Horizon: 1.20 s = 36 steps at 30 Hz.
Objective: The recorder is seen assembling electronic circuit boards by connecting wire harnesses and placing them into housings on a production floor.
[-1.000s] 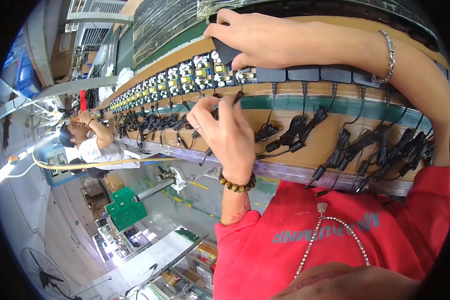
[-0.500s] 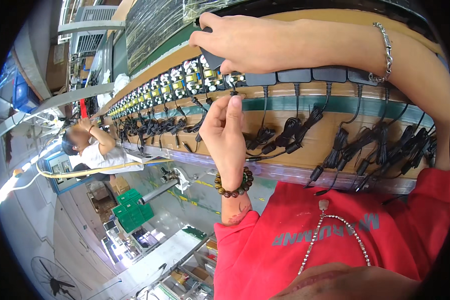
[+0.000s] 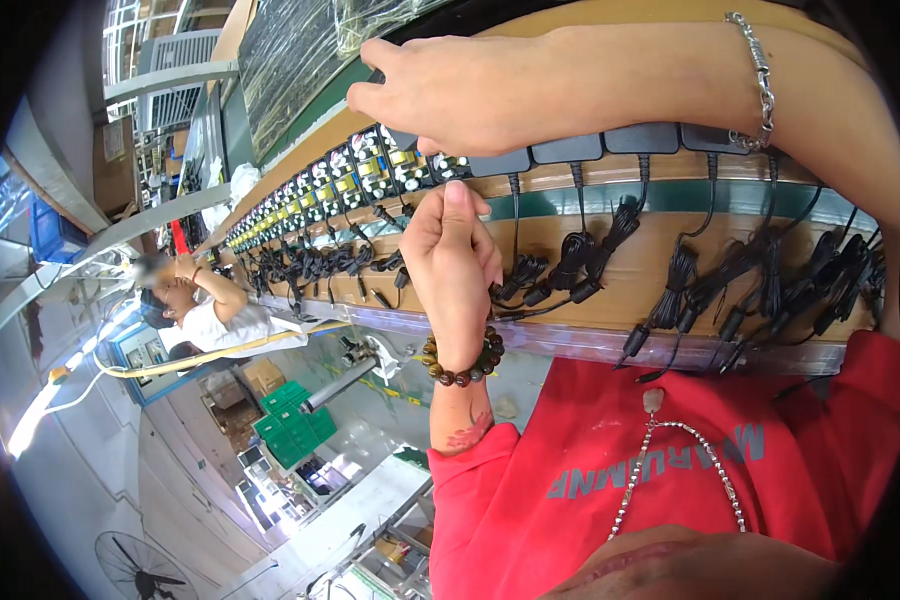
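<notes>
My right hand point(image 3: 470, 95) reaches in from the right above the row, its fingers closed around a black adapter cover point(image 3: 403, 140) that it mostly hides. Just below it, my left hand point(image 3: 453, 265) is pinched with the thumb up, gripping a black cord at the end of an open circuit board. The pinched part is hidden behind the thumb. To the left runs a line of open circuit boards point(image 3: 344, 184) in black casings. Closed black power adapters point(image 3: 568, 148) sit to the right. Their bundled cords point(image 3: 574, 262) lie toward me.
Brown cardboard point(image 3: 620, 290) lines the long bench, with a clear plastic-wrapped edge point(image 3: 590, 345) on my side. A co-worker in white point(image 3: 225, 320) is at the far left of the line. Green crates point(image 3: 295, 425) stand beyond the bench, and a plastic-wrapped stack point(image 3: 305, 60) is behind it.
The view has shifted slightly. My right hand has moved a little left with the cover. My left thumb now hides the cord end that showed before.
</notes>
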Motion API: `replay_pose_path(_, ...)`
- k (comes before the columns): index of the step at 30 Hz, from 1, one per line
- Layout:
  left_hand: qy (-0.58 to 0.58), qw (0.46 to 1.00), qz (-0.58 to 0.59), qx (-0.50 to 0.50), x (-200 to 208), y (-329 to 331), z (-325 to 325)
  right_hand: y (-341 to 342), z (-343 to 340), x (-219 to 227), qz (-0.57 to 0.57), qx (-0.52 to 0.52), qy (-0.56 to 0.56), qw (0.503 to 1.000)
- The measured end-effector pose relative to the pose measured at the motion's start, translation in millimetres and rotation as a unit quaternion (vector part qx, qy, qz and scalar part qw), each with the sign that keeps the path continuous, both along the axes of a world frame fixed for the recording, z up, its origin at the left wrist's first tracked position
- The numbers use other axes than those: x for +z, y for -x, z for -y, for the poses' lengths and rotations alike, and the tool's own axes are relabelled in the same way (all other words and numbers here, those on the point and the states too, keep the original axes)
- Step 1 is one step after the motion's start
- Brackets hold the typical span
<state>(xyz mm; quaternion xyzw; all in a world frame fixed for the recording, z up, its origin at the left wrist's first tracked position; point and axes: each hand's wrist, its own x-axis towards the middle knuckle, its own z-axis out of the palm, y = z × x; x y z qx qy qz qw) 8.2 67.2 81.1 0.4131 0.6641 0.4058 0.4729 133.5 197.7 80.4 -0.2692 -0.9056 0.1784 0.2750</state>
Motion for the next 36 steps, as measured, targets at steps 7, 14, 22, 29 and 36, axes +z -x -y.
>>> replay_pose_path(7,0.070,0.996,0.061,0.003,12,2,-4,1,3,2,0.008,-0.002,0.013,1.000)
replay_pose_path(14,0.219,0.961,0.161,-0.054,31,27,-29,-2,6,-1,-0.016,-0.026,-0.014,0.999)
replay_pose_path(22,0.283,0.953,0.087,-0.069,50,20,-40,21,-7,-2,-0.046,-0.038,-0.027,0.998)
replay_pose_path(29,0.169,0.980,0.105,-0.008,32,3,-9,-37,31,57,0.081,0.033,0.062,0.994)
replay_pose_path(36,0.106,0.963,0.246,-0.008,15,12,-3,-35,29,88,0.181,0.022,0.176,0.967)
